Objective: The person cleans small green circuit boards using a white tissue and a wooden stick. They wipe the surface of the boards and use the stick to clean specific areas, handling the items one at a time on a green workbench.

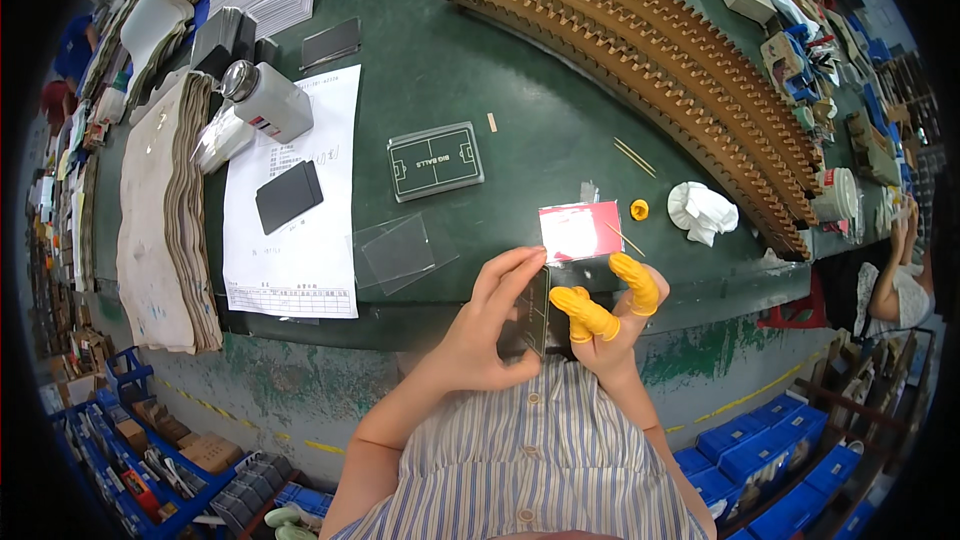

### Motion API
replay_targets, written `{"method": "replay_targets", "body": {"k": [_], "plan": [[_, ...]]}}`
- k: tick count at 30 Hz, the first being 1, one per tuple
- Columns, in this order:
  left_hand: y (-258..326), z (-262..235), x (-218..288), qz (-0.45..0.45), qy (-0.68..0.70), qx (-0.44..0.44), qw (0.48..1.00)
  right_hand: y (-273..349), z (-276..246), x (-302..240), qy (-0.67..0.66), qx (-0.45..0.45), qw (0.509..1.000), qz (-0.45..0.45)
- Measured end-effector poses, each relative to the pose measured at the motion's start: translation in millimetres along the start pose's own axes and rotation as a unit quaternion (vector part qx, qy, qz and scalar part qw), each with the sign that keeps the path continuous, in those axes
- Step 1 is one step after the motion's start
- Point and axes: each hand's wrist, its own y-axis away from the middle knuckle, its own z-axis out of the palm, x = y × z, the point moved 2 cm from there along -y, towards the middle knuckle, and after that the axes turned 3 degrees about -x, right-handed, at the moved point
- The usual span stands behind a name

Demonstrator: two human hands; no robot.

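While your left hand pinches a thin dark card on edge at the near side of the green surface, your right hand, yellow covers on its fingertips, sits loosely spread just beside it; contact there, I can't tell.

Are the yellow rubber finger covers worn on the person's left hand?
No, the wrinkled yellow rubber finger covers are on the right hand, while the left hand is bare.
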Motion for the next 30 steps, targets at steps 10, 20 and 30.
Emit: {"method": "replay_targets", "body": {"k": [10,20,30], "plan": [[0.2,0.3,0.7,-0.005,-0.001,0.001,1.000,3.7,2.5,3.9,0.010,-0.008,1.000,0.002],[-0.4,-0.1,1.2,-0.001,-0.010,0.003,1.000,5.5,0.8,4.1,0.014,0.005,1.000,0.012],[-0.7,0.1,1.0,-0.002,-0.016,0.014,1.000,3.7,-0.9,-0.2,-0.009,-0.001,1.000,0.001]]}}
